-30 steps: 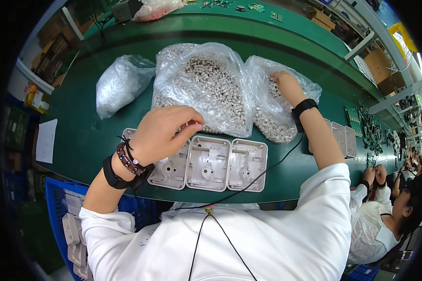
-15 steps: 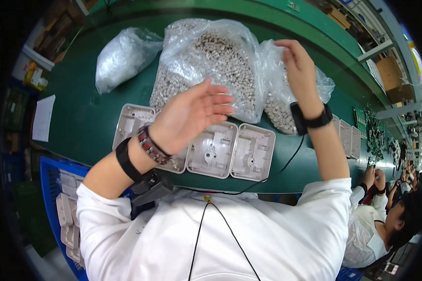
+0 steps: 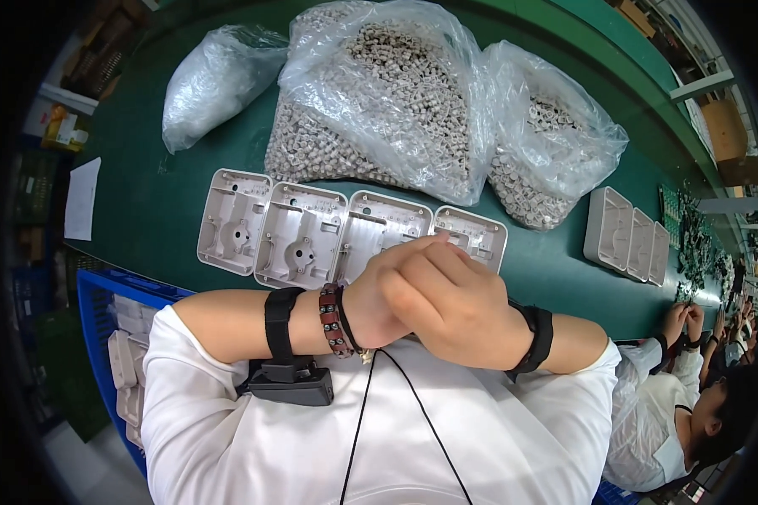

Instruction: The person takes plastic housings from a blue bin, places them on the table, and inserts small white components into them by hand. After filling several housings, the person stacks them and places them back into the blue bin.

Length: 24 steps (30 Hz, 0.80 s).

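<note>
My left hand (image 3: 368, 291) and my right hand (image 3: 459, 307) meet above the near edge of the row of light grey plastic housings. The right hand lies over the left, with its fingers curled inward. It hides most of the left hand's fingers, and anything between the palms is out of sight. Several open housings (image 3: 303, 227) stand side by side just beyond; my hands cover part of the two at the right end. Behind them lie a large clear plastic bag (image 3: 379, 93) full of small pale parts and a smaller bag (image 3: 552, 139) of similar parts.
A crumpled plastic bag (image 3: 219, 84) and a white sheet (image 3: 82, 199) lie on the left of the green table (image 3: 547, 278). More housings (image 3: 623, 231) stand at right, near dark green parts (image 3: 691, 231). A blue crate (image 3: 93, 311) holds housings at lower left. Another person (image 3: 674, 412) sits at right.
My right hand has come back from the smaller bag and now rests over my left hand. The left hand has moved down and nearer to me. More of the bags and housings shows.
</note>
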Tool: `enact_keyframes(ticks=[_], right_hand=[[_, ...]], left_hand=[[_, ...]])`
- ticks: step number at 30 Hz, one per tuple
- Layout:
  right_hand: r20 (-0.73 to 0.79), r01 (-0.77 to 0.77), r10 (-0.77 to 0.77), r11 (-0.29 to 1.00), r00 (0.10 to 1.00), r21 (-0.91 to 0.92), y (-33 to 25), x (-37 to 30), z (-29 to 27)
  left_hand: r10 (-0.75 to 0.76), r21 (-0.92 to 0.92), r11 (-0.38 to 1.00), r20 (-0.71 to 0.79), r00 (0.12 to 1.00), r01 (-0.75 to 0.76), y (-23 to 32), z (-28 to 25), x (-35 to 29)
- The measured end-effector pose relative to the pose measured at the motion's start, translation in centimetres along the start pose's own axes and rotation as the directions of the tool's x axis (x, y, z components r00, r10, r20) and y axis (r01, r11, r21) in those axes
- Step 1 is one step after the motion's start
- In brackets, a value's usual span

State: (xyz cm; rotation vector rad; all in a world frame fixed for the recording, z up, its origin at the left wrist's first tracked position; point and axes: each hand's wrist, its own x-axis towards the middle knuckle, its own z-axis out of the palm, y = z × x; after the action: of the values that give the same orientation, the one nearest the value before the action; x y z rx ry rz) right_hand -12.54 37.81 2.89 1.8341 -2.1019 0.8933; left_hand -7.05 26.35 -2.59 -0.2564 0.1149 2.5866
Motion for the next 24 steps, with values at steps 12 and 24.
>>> enact_keyframes(ticks=[12,24], right_hand=[[-0.062,-0.103,0.118,0.973,0.991,0.208,1.8,0.1,-1.7],[0.227,-0.584,0.573,0.576,0.788,0.572,4.1,-0.2,-4.9]], left_hand=[[0.020,0.181,0.983,-0.229,0.973,0.022,2.4,2.7,1.1],[-0.227,0.184,0.959,0.037,0.973,0.216,5.4,1.2,0.4]])
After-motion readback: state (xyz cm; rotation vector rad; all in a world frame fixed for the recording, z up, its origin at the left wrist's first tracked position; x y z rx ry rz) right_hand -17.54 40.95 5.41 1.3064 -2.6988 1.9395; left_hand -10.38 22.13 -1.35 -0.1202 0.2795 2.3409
